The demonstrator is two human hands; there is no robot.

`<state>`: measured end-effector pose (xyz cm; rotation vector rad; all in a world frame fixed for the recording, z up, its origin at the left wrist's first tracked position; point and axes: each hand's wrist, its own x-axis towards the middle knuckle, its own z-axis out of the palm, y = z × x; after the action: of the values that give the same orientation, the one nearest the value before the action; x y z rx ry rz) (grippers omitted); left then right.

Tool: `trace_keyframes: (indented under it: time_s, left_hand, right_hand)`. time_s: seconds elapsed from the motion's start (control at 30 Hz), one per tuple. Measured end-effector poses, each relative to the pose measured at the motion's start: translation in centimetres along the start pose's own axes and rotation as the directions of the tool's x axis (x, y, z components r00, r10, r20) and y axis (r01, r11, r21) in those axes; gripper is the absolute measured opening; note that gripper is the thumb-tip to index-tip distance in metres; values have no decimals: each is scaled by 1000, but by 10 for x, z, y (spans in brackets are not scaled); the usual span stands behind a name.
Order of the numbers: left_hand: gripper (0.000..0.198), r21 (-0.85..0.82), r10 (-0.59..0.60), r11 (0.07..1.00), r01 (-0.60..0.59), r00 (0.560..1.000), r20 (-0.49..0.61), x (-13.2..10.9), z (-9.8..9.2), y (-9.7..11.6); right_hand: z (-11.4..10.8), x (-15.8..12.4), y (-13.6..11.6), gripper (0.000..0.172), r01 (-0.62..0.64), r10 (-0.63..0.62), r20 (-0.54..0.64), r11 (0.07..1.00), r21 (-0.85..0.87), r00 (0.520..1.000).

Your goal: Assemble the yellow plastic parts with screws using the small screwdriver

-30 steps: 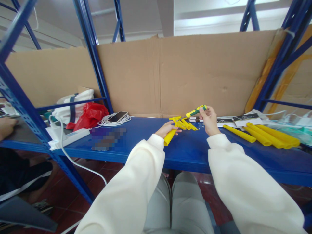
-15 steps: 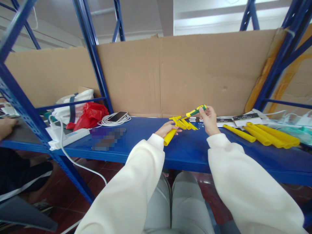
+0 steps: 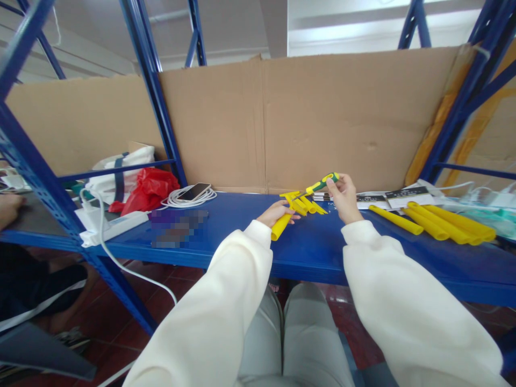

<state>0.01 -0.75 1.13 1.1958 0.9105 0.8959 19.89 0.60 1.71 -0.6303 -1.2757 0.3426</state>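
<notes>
My left hand [image 3: 275,212] grips a yellow plastic piece [image 3: 280,227] that lies on the blue shelf [image 3: 314,247]; its far end splits into several yellow prongs [image 3: 305,205]. My right hand [image 3: 345,198] is closed on a green and yellow screwdriver [image 3: 322,184]. The screwdriver slants down to the left, with its tip at the prongs near my left fingers. Both sleeves are white.
Several yellow tubes [image 3: 433,223] and printed cards [image 3: 405,196] lie to the right. A phone [image 3: 195,192] on a coiled white cable, a red bag [image 3: 150,190] and a white power strip [image 3: 110,226] sit left. Cardboard [image 3: 314,118] backs the shelf. Another person's hand [image 3: 8,208] is at far left.
My right hand and the screwdriver have shifted slightly left toward the yellow piece. My left hand has stayed where it was.
</notes>
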Motion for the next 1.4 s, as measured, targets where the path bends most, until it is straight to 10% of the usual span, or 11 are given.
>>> trace_keyframes:
  time_s: [0.53,1.07,1.4]
  left_hand:
    - [46,0,-26,1000,26,999,-37,-2,2,1]
    - [52,-22,0,1000,0,999,-33,-3,2,1]
    - [53,-29,2,1000,-5,996,-93,-4,5,4]
  right_hand:
    - [9,-14,-11,53,78,-68,107,993,-94,992]
    - [1,-3,-4,49,-116,117,-44,993,19,992]
    - [-9,1,-10,46,-355,328,161,916,186,931]
